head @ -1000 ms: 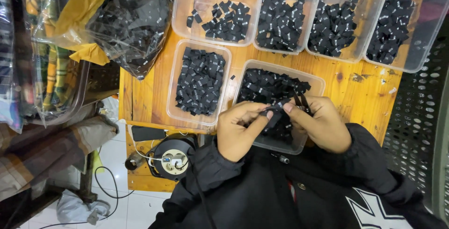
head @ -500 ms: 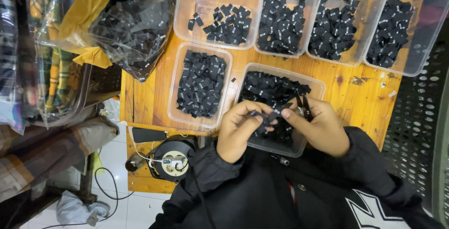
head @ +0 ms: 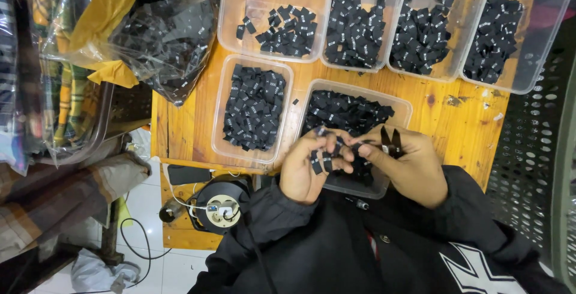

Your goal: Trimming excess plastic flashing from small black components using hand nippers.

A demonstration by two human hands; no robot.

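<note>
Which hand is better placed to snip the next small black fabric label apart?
Right, probably: the right hand holds small black snips beside the small black fabric labels pinched in the left hand.

Both arms come up from the bottom of the view in black sleeves, bent so the two hands meet close together in front of the chest. The left hand (head: 309, 171) shows its back, its fingers (head: 336, 150) curled inward and pinched toward the right hand. The right hand (head: 411, 165) lies just beside it, knuckles up, its fingers (head: 366, 149) reaching left and nearly touching those of the left.
</note>
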